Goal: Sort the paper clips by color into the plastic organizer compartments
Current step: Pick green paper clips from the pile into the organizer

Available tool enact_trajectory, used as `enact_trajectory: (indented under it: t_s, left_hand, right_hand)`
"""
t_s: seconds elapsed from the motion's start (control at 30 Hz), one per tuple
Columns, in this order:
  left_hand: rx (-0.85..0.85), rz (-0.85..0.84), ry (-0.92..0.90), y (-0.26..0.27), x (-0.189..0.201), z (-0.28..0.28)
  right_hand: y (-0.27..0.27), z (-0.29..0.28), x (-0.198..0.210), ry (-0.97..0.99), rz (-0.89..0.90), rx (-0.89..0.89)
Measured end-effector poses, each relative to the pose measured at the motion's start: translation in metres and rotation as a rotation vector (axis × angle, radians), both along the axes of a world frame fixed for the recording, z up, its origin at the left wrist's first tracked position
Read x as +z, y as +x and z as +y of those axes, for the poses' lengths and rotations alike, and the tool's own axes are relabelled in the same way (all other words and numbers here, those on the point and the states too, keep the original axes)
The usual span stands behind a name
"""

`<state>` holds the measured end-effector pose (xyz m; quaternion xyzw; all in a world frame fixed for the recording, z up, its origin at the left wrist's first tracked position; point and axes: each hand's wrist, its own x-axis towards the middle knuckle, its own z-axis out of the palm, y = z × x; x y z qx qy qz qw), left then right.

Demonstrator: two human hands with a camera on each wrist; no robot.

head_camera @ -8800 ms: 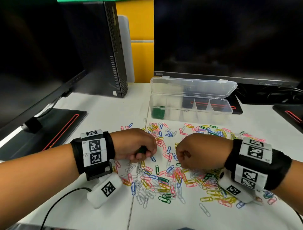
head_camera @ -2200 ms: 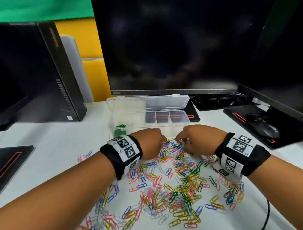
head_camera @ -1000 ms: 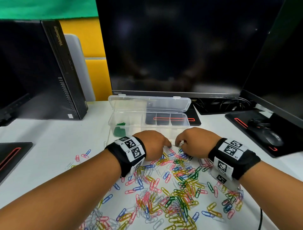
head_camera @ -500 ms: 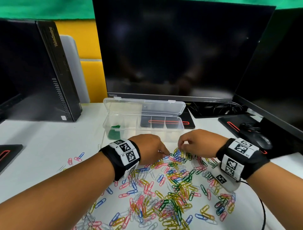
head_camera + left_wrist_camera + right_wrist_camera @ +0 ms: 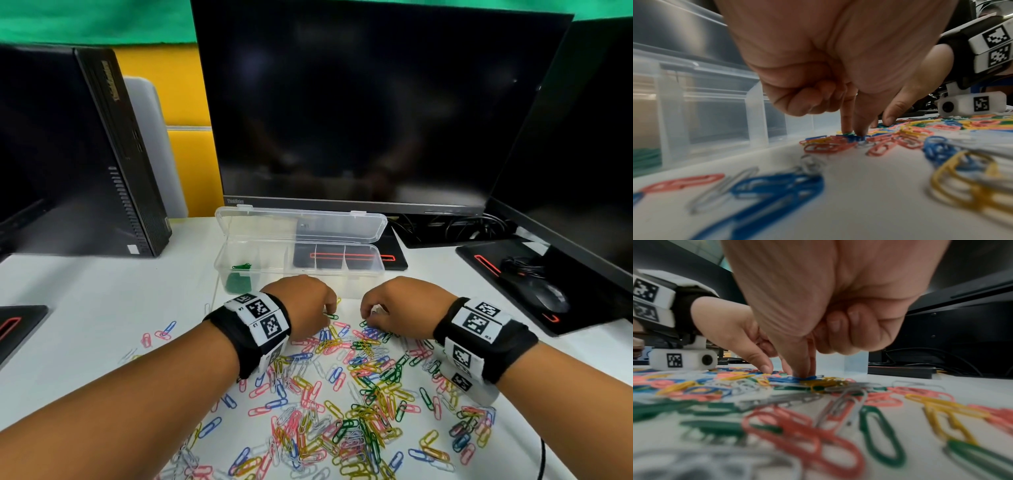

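Office workstation: a white desk [image 5: 85, 308] bearing a dark monitor [image 5: 359, 109], with a computer tower [image 5: 113, 154] left of it and a mouse [image 5: 544, 294] to its right.

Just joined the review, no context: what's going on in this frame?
A person is sorting a scattered pile of coloured paper clips on a white desk into a clear plastic organizer box with its lid open. Only green paper clips are in it so far, in the leftmost compartment. The left hand has its fingertips down on a green paper clip at the pile's far edge. The right hand picks at blue clips beside it. Nothing is lifted yet.
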<state>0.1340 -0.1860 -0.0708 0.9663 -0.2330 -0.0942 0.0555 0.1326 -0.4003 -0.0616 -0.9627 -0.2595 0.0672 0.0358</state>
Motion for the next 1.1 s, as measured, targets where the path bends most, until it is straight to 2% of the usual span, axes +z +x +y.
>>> enact_trajectory:
  t_s: [0.27, 0.4, 0.5, 0.6, 0.7, 0.8, 0.9, 1.03, 1.1]
  left_hand:
    - [-0.041, -0.048, 0.042, -0.005, 0.001, -0.003]
    - [0.032, -0.062, -0.196, -0.009, 0.026, 0.012]
    - [0.175, -0.16, -0.362, 0.006, 0.046, 0.044]
    - [0.401, -0.256, -0.268, 0.026, 0.055, 0.088]
    - [0.503, -0.177, -0.218, 0.035, 0.047, 0.113]
    - [0.472, -0.078, -0.259, 0.039, 0.038, 0.121]
    - [0.449, -0.089, -0.236, 0.029, 0.044, 0.126]
    - [0.39, -0.13, -0.105, 0.007, 0.05, 0.133]
    - [0.397, -0.149, -0.112, -0.002, 0.047, 0.136]
  right_hand:
    - [-0.003, 0.008, 0.0, -0.014, 0.131, -0.011]
    - [-0.003, 0.006, -0.002, 0.006, 0.107, 0.001]
    - [-0.004, 0.003, 0.001, 0.088, 0.033, 0.008]
    - [-0.006, 0.008, 0.012, 0.164, -0.043, 0.051]
    - [-0.004, 0.03, 0.029, 0.223, -0.069, 0.096]
    - [0.007, 0.068, 0.041, 0.258, -0.071, 0.132]
    - [0.025, 0.108, 0.045, 0.273, -0.038, 0.101]
    - [0.047, 0.157, 0.044, 0.328, -0.007, 0.075]
    - [0.051, 0.179, 0.043, 0.353, 0.001, 0.077]
